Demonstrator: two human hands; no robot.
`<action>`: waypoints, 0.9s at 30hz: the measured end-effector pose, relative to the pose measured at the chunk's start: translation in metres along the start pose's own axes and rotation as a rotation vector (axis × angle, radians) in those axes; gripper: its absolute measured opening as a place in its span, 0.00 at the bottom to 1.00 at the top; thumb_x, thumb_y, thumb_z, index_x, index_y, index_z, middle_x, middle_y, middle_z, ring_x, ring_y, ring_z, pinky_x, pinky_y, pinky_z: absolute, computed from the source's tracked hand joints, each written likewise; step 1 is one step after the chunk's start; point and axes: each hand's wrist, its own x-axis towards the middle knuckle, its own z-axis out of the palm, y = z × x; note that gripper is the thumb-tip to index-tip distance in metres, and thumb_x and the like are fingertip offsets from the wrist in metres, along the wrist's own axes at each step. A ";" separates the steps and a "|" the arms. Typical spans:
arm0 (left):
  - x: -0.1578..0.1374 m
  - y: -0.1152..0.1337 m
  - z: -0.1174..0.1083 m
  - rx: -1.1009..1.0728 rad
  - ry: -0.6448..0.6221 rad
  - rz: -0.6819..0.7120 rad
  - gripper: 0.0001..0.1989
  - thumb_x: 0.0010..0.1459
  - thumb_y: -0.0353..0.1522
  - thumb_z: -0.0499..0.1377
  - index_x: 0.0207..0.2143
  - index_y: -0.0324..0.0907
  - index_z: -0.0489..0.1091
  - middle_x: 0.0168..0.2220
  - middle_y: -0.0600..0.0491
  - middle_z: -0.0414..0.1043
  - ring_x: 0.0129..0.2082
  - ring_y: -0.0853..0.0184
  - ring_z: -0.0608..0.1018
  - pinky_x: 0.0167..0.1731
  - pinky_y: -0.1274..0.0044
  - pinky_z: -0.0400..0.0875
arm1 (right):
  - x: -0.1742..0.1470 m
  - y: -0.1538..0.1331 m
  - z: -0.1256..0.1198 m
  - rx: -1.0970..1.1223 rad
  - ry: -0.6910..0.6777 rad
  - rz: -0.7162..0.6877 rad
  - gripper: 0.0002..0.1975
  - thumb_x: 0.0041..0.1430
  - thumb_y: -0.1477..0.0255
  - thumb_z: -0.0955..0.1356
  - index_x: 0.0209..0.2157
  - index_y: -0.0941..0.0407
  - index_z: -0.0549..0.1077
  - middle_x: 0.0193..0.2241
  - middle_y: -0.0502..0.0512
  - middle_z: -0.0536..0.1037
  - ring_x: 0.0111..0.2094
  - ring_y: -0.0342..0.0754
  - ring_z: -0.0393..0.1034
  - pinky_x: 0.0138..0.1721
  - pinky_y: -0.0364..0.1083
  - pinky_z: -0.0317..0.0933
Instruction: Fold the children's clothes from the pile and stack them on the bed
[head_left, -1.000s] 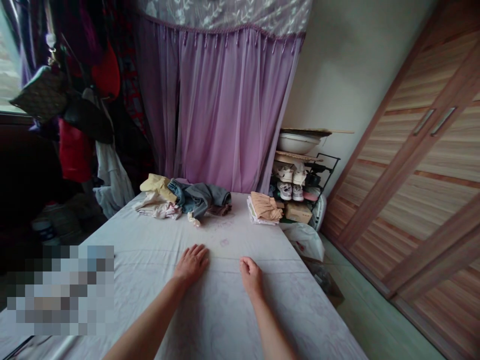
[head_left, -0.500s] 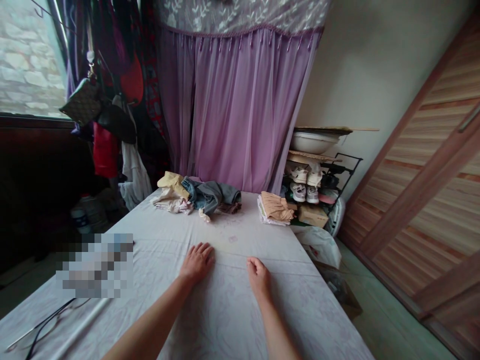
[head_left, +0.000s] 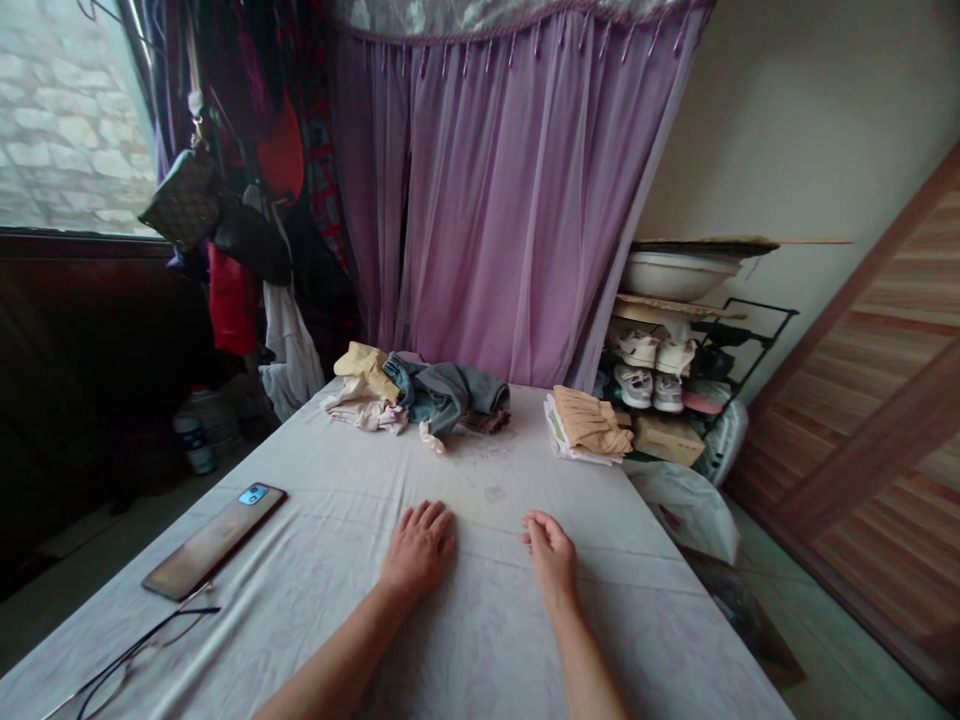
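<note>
My left hand (head_left: 418,548) lies palm down on the pale patterned sheet (head_left: 480,610), its fingers stretched out and holding nothing. To its right, my right hand (head_left: 552,550) rests on its side with the fingers curled in, and nothing shows in its grip. Beyond both hands is a loose heap of clothes, with a grey-blue garment (head_left: 457,392), a yellow one (head_left: 367,368) and a whitish one (head_left: 364,405). A folded stack with a peach-coloured pleated garment (head_left: 591,420) on top sits at the far right corner. Neither hand touches any clothing.
A phone (head_left: 216,540) and a pair of eyeglasses (head_left: 135,648) lie on the left side. A purple curtain (head_left: 487,200) hangs behind the far edge. On the right stand a rack with shoes (head_left: 636,385), a white basin (head_left: 679,275) and a plastic bag (head_left: 694,510).
The view has turned slightly left, so the scene sits further right. My left hand stays flat and my right stays curled. The phone, pixelated before, now shows clearly.
</note>
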 end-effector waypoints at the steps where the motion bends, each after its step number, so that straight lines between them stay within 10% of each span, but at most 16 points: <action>1: 0.000 0.001 0.000 0.002 0.001 0.000 0.20 0.64 0.35 0.52 0.58 0.47 0.66 0.63 0.49 0.64 0.64 0.55 0.62 0.63 0.58 0.52 | 0.004 -0.003 0.005 0.028 -0.017 0.015 0.21 0.39 0.54 0.70 0.31 0.56 0.77 0.27 0.54 0.80 0.23 0.46 0.71 0.24 0.43 0.61; 13: 0.012 -0.004 -0.008 0.020 0.005 0.041 0.17 0.62 0.36 0.53 0.52 0.48 0.70 0.52 0.48 0.70 0.53 0.59 0.71 0.55 0.65 0.63 | 0.041 0.002 0.016 0.856 -0.255 0.377 0.16 0.44 0.66 0.77 0.38 0.51 0.77 0.30 0.46 0.80 0.26 0.39 0.72 0.23 0.38 0.64; 27: 0.131 -0.036 -0.017 0.217 0.070 -0.176 0.20 0.61 0.35 0.55 0.55 0.54 0.71 0.70 0.49 0.48 0.69 0.47 0.50 0.62 0.54 0.49 | 0.054 0.004 0.008 1.064 -0.247 0.473 0.12 0.49 0.71 0.75 0.38 0.52 0.78 0.30 0.46 0.81 0.27 0.39 0.73 0.25 0.38 0.66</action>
